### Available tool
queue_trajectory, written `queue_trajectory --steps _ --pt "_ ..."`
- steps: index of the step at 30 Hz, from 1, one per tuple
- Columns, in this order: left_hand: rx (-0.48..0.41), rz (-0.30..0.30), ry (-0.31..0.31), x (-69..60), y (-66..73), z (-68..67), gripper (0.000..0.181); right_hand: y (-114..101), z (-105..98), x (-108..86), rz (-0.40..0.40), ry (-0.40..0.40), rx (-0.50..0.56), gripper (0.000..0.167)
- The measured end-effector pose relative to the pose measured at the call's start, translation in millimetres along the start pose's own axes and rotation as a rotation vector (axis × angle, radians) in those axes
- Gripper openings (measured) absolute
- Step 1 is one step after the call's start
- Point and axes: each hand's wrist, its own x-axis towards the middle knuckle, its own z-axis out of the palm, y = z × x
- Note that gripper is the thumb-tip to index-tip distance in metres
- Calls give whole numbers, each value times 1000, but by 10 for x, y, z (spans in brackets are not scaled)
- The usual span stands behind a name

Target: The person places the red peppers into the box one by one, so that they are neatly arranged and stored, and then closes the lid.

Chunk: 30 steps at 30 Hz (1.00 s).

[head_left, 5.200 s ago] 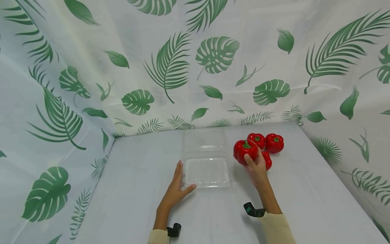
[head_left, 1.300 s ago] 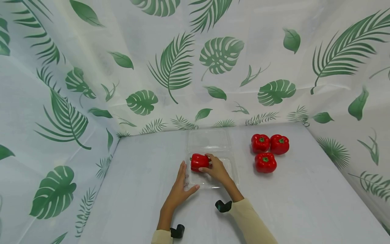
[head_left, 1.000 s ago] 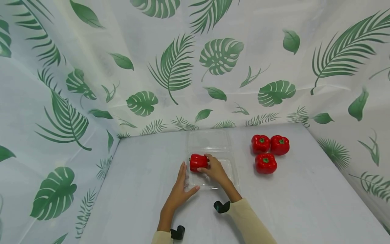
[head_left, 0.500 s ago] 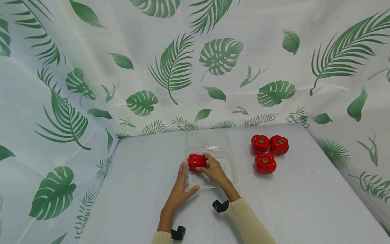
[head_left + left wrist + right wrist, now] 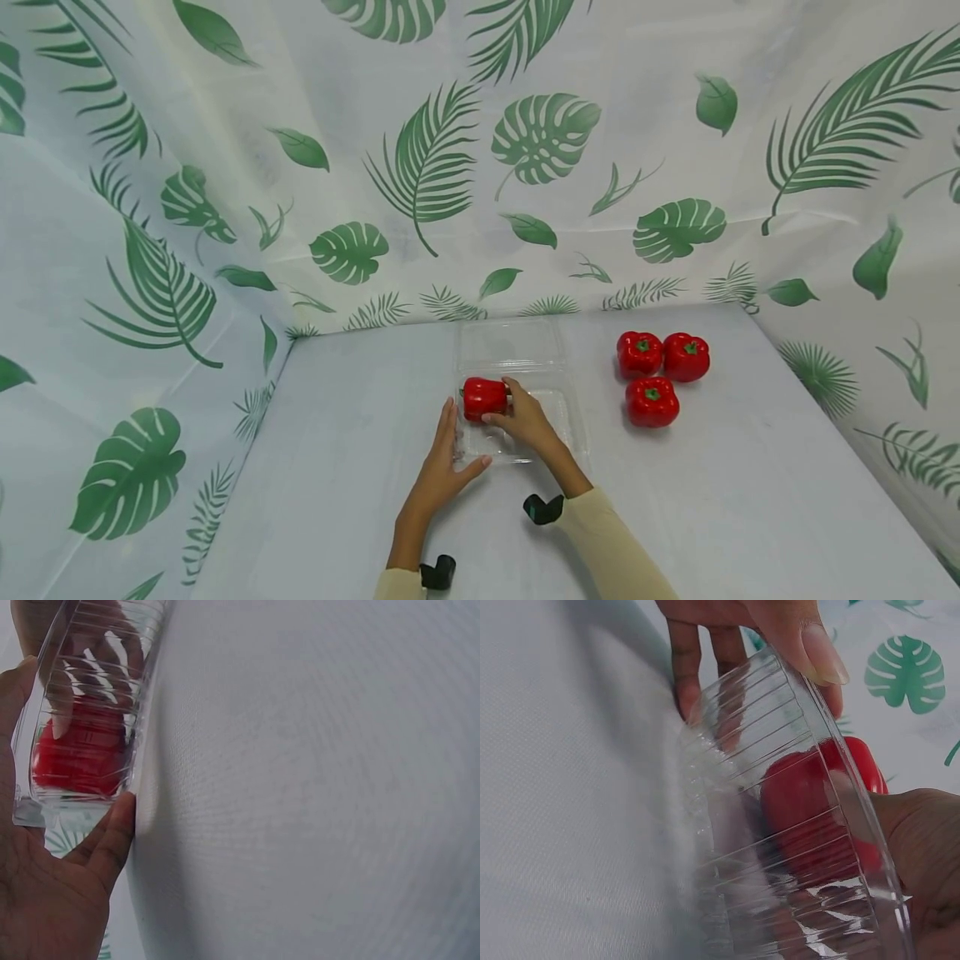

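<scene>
Red pepper [image 5: 482,399] was pinched by right hand [image 5: 527,419], inside clear container [image 5: 559,417] at far left corner; right end covered by fingers! Left edge was touched by left hand [image 5: 439,467], fingers straight, thumb spread along near edge. Lid [image 5: 510,343], past far edge, was barely made out. Three more peppers [image 5: 652,403] were bunched near far right corner of surface [image 5: 750,492]; sleeves [image 5: 615,546] were cut off.

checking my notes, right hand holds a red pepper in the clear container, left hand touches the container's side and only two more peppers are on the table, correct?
Not quite: the head view shows three more peppers on the table, not two. The right hand does hold a red pepper in the clear container, and the left hand touches the container's side.
</scene>
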Motion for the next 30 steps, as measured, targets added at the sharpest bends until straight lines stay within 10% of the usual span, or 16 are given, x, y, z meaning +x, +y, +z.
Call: queue_trajectory --steps 30 --pt "-28 -2 -1 -21 49 -14 105 89 -294 -205 12 -85 -102 71"
